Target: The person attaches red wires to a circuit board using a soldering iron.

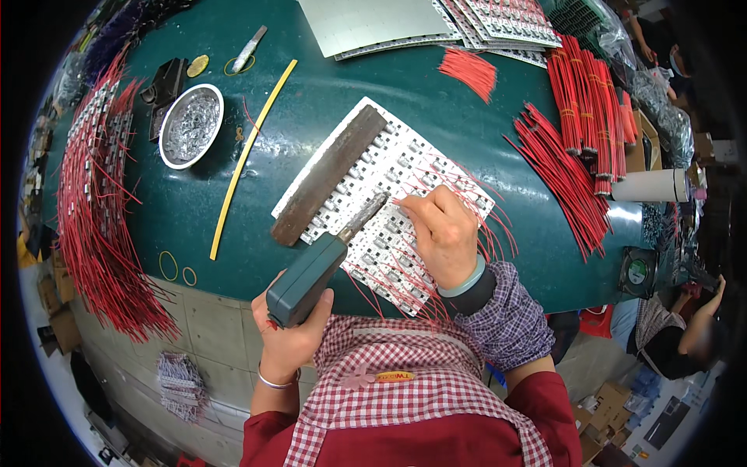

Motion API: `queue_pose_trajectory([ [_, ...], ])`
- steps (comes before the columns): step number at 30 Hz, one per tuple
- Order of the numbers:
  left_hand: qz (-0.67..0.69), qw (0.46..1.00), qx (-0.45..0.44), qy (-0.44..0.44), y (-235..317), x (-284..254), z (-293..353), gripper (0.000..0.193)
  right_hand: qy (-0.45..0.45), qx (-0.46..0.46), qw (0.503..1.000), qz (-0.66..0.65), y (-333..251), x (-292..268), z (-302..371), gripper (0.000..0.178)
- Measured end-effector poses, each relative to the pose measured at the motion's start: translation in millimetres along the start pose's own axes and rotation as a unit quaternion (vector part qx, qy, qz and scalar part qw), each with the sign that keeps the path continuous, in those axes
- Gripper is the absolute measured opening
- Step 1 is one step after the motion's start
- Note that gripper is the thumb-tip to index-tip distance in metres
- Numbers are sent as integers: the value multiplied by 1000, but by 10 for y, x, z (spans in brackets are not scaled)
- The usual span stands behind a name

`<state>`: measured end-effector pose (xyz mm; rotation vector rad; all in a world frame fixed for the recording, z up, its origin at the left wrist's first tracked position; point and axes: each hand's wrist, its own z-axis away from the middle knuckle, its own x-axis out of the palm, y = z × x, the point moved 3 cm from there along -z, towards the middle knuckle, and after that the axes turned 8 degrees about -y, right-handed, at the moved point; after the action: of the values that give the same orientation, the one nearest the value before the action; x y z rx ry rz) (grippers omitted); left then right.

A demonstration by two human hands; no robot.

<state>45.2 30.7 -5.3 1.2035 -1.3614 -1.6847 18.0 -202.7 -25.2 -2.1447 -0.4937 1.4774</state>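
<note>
My left hand (289, 342) is wrapped round the handle of a dark green soldering gun (307, 279). Its long, crusted metal tip (367, 214) points up and to the right, over the middle of a white circuit board panel (373, 109). Close to that tip, my right hand (445, 233) pinches a thin red wire, only a little of which shows at the fingertips. Rows of small silvery parts cover the panel. Red wires (502, 220) stick out from its right and lower sides. A rusty metal bar (328, 177) lies along its left side.
At the left stand a white bowl of silvery scraps (191, 128) and a heap of wired boards (97, 194). A yellow strip (253, 159) lies between bowl and panel. Red wire bundles (572, 101) are at the right, stacked panels (381, 31) at the back. People sit farther right.
</note>
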Motion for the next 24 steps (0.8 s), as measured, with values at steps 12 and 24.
queue_pose_trajectory([
  [12,-21,999,10,-44,56,20,-61,13,-5,-12,1000,5,13,3,9,15],
  [24,-47,998,45,-9,-33,-20,32,17,-7,-11,1000,7,13,10,10,17],
])
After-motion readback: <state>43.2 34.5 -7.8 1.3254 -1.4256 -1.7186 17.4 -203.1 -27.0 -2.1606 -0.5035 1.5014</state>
